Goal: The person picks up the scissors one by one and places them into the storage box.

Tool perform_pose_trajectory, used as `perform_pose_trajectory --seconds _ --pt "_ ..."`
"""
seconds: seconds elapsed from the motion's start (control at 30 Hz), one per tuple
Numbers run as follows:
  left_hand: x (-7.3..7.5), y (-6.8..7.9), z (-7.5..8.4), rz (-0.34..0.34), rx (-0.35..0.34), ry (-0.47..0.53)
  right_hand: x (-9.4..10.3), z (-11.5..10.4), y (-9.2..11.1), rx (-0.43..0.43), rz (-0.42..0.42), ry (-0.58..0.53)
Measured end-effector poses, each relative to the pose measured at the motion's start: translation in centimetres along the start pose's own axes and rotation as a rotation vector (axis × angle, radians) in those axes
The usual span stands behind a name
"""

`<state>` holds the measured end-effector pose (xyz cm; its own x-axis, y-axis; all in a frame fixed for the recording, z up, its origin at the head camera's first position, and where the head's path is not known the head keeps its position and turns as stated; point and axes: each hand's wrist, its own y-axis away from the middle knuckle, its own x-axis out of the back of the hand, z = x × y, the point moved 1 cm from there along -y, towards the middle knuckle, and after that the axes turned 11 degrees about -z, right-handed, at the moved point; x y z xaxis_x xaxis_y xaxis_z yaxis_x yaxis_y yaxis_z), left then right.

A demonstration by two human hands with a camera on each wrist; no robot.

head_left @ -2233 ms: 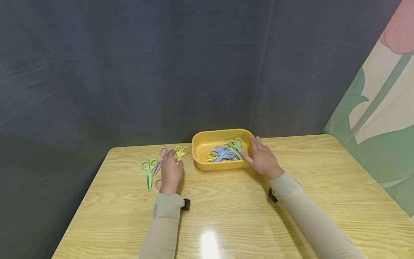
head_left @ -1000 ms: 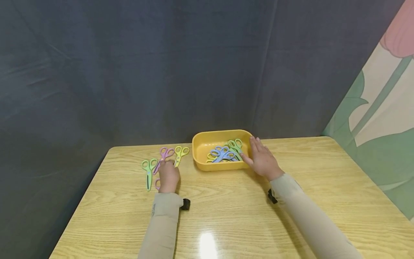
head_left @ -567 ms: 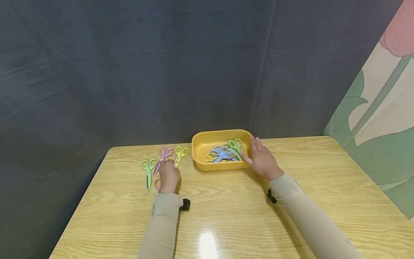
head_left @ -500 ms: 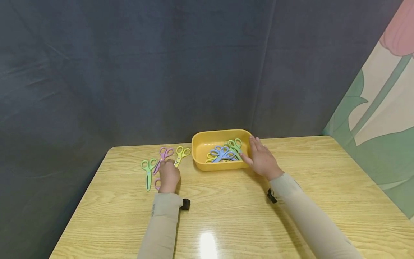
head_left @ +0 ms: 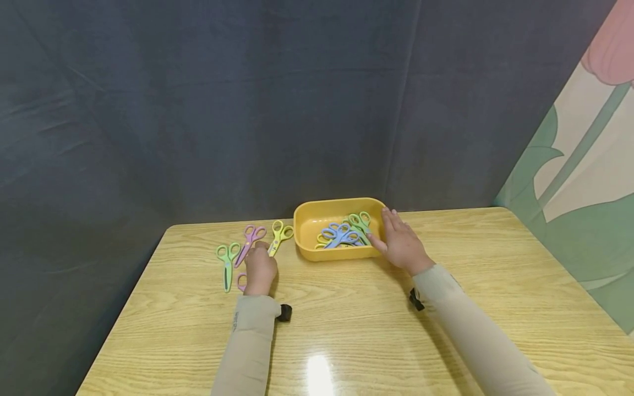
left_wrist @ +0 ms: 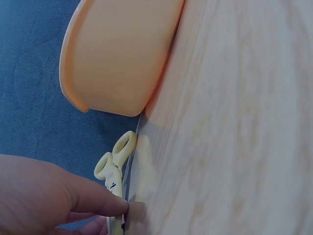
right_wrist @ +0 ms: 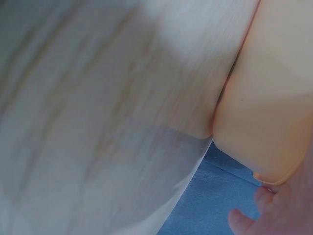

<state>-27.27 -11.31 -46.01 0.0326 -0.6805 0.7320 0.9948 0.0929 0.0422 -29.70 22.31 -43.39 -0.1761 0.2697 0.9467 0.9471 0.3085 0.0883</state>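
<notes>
With thumb and fingers my left hand [head_left: 260, 269] pinches the yellow scissors [head_left: 279, 237] by the blade end. Their handle loops point away toward the back edge; in the left wrist view the thumb lies along the blades. My right hand [head_left: 402, 245] rests on the right end of the yellow tray [head_left: 309, 255], fingers straight and thumb over the near rim. Inside the tray lie blue scissors [head_left: 338, 235], green scissors [head_left: 360, 223] and partly covered yellow ones. Left of my left hand are purple scissors [head_left: 249, 245] and green scissors [head_left: 228, 267]. Another purple loop [head_left: 241, 282] shows beside the wrist, the rest hidden.
The wooden table [head_left: 346, 330] ends at a dark curtain [head_left: 277, 110] right behind the tray. A flower-patterned panel [head_left: 594, 181] stands along the right side. A bright light reflection falls on the table near the front.
My left hand has drawn back from over the scissors and taken the yellow pair by its blades, which has lifted and shifted slightly right. The right hand and tray stay put.
</notes>
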Motion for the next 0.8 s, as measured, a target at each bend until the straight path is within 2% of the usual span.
perform_pose_trajectory --seconds 0.17,0.37,0.57,0.8 --pt "0.01 0.03 0.04 0.013 0.0 -0.001 -0.13 0.08 -0.07 0.001 0.005 0.006" --pt "-0.03 0.02 0.1 0.031 -0.037 -0.006 -0.24 0.16 -0.06 0.003 0.011 0.014" --pt "0.09 0.11 0.17 0.037 -0.074 0.044 -0.27 0.21 -0.06 0.003 0.012 0.009" --pt "0.32 0.2 0.43 0.087 -0.083 0.115 -0.27 0.26 -0.17 0.002 0.013 0.0"
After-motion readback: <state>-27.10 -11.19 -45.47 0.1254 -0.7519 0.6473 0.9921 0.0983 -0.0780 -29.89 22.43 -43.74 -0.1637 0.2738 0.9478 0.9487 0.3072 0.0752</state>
